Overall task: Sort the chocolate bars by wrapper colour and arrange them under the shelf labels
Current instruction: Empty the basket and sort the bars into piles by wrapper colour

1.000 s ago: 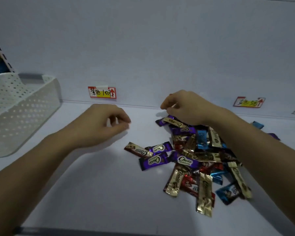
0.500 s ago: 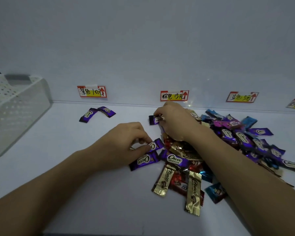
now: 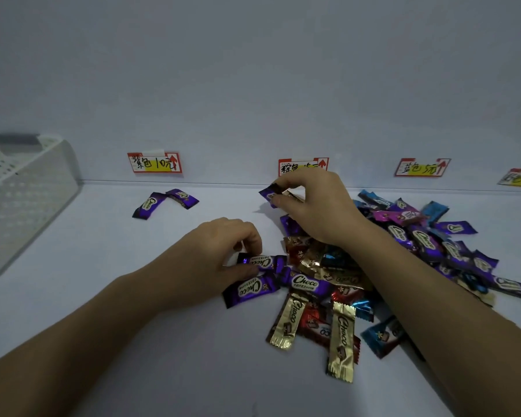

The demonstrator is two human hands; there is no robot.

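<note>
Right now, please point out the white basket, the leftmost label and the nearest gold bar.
white basket [image 3: 33, 191], head view, its perforated side wall
leftmost label [image 3: 154, 163], head view, its yellow middle
nearest gold bar [image 3: 341, 341], head view, middle of wrapper

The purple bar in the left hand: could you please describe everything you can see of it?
The purple bar has a glossy foil wrapper with a white Choco logo. It lies roughly level at the left edge of the pile. The left hand pinches its left end between fingers and thumb; a second purple bar lies just nearer.
</note>
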